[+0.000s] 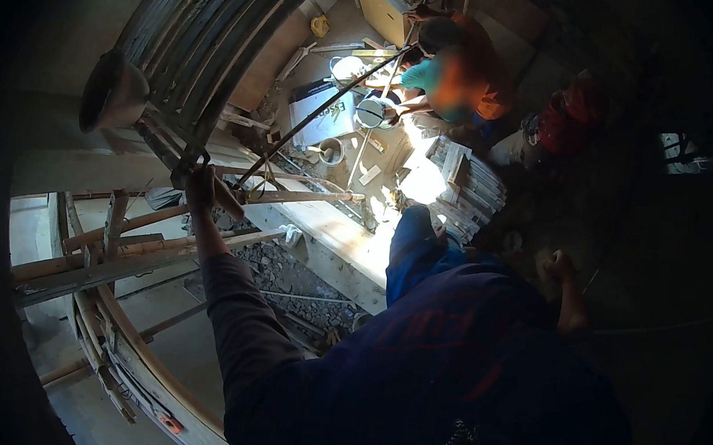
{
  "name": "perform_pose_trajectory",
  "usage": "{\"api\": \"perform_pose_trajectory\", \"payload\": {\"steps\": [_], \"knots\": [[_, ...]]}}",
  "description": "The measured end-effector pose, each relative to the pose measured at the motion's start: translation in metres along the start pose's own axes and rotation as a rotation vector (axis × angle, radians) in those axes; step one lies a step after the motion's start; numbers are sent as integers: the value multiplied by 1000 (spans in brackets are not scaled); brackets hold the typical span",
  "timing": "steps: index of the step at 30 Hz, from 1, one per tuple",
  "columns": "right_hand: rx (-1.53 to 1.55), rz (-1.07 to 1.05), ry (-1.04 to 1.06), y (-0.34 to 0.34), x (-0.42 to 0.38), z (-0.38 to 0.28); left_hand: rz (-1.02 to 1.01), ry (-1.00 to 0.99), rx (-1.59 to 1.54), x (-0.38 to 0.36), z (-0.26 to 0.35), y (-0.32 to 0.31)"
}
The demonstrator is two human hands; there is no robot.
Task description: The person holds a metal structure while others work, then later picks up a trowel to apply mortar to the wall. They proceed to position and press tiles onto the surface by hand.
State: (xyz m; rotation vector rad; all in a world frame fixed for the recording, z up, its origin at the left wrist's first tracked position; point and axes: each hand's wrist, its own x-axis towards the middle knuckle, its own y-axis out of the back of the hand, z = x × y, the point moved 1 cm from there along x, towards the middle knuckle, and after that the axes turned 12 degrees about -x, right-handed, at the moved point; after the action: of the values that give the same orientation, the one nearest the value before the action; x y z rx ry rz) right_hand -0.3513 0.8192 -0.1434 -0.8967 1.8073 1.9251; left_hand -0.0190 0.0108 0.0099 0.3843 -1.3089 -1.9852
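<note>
At the left, my left hand (202, 188) is closed at the lower end of a dark metal frame (160, 138); exactly what its fingers wrap is too dark to tell. A short wooden piece (228, 200) sticks out beside that hand. Above it is a rounded metal pan or lamp-like bowl (116, 94). In dim light at the right, my right hand (560, 266) has its fingers curled, and anything inside them is hidden. A long thin pole (323, 104) slants up from near my left hand.
Below, a person in orange and green (453, 80) bends over a bucket (371, 112). Another person in red (575, 114) is at the right. Bamboo poles (142, 220), a concrete ledge (321, 249), rubble (287, 275) and stacked boards (474, 189) lie around. Ribbed metal sheeting (212, 39) rises upper left.
</note>
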Motion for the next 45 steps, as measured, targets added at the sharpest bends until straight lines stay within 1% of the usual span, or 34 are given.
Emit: {"api": "perform_pose_trajectory", "payload": {"steps": [2, 5, 8, 11, 14, 17, 20, 23, 26, 29, 32, 38, 41, 44, 45], "knots": [[-10, 33, -1, 1, -4, 0, -3, -2, 16, 0, 2, 0], [-10, 65, -4, -6, -1, 11, 46, -8, 5, 0, 5, 0], [6, 58, -20, -5, -6, 14, -48, 16, 22, 2, -3, -1], [5, 33, -27, -2, -13, 13, -54, -74, 102, 3, -23, -8], [33, 18, -37, -3, -17, 10, -75, -106, 127, 4, -27, -8], [20, 58, -36, -6, -18, 10, 0, -24, -5, 4, -22, -7], [37, 86, -14, -19, -7, 22, -1, -257, 148, 6, -31, -8], [44, 101, -17, -30, 3, 33, -61, -237, 176, 5, -32, -8], [45, 122, -10, -25, 2, 29, -69, -153, 171, 3, -17, -4], [39, 98, -30, -7, -8, 15, -71, -91, 116, 3, -17, -4], [33, 81, -39, 7, -14, 5, -84, -82, 133, 3, -6, 0], [46, 69, -26, 9, -8, 8, -17, -137, 112, -1, -3, -1], [28, 58, -33, 11, -7, 8, -35, -134, 166, 4, -25, -8], [12, 41, -48, 8, -6, 10, -52, -218, 275, 3, -22, -7], [7, 36, -52, 6, -4, 12, -45, -273, 319, 3, -25, -8]]}}
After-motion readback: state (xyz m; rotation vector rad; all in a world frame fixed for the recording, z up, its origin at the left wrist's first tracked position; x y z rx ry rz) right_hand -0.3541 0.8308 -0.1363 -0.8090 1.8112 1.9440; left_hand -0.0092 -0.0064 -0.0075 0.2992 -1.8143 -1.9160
